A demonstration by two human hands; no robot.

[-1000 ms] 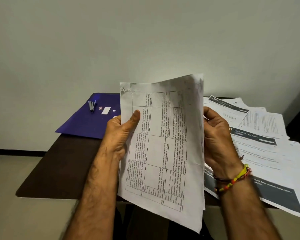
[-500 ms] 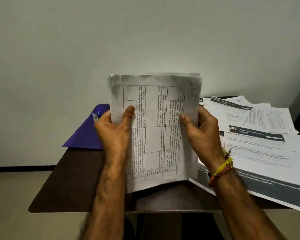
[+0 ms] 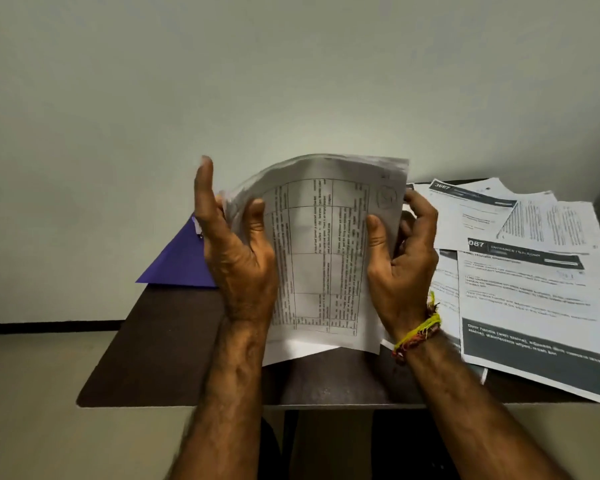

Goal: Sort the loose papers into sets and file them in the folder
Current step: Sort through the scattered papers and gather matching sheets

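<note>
A dark surface (image 3: 160, 358) against a pale wall — both hands, left hand (image 3: 238, 261) and right hand (image 3: 400, 271), grip a bowed printed sheet (image 3: 321, 258) upright; purple folder (image 3: 180, 265) behind, loose papers (image 3: 533, 282) right.

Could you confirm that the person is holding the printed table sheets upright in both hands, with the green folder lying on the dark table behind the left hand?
Nearly: the folder is purple, not green, as the head view shows. The rest holds: both the left hand and right hand hold the white printed table sheets upright over the dark brown table.
</note>
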